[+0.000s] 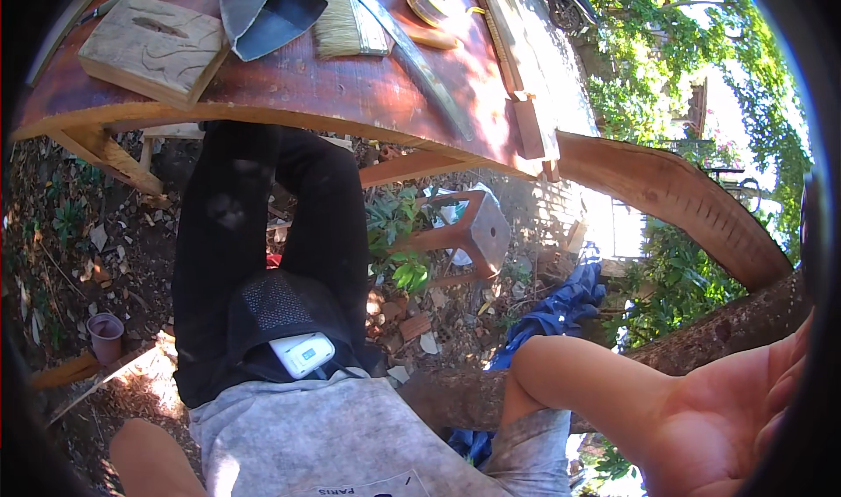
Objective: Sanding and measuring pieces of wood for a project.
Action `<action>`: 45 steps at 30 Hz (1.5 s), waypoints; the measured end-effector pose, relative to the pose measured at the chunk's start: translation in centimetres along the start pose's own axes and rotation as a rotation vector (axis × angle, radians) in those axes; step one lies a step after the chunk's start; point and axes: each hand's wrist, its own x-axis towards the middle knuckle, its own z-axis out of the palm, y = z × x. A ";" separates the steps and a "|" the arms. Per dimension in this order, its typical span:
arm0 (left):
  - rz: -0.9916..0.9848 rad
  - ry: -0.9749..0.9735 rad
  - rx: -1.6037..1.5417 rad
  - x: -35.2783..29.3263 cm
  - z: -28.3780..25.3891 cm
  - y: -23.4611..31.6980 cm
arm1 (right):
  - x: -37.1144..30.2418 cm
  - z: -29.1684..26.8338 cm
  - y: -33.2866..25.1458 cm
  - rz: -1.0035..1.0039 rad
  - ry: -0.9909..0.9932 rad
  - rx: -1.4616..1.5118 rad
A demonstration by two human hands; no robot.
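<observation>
Right hand raised beside a log, hand tools spread on the bench

The person sat at the near edge of the bench (289,85), the right hand (736,401) lifted with its palm showing. Its fingers ran into the dark rim of the view, so whether they were apart or clamped on something could not be told. Nearest to it in view was a rough brown log (701,329), which lay beyond the bench's near right corner and passed behind the right arm. A curved plank (674,195) with a row of short dark marks stretched from near that corner toward the log. The left hand was outside the view; the state of its fingers could not be told.

Near the bench's left corner sat a carved wooden block (153,48) with a slot in its top face. Just beside it stood a dark cut-open container (272,10), then a broad paintbrush (346,31). A metal strip (412,59) slanted toward the near edge, with a yellow tape measure (427,4) to its right. A wooden bar (501,37) lay along the right edge. Below that edge stood a brown stool (486,230), near a blue tarp (556,308).
</observation>
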 end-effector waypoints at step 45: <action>0.074 0.117 0.234 4.3 -4.4 -8.5 | -6.1 -11.6 4.6 0.044 0.012 -0.140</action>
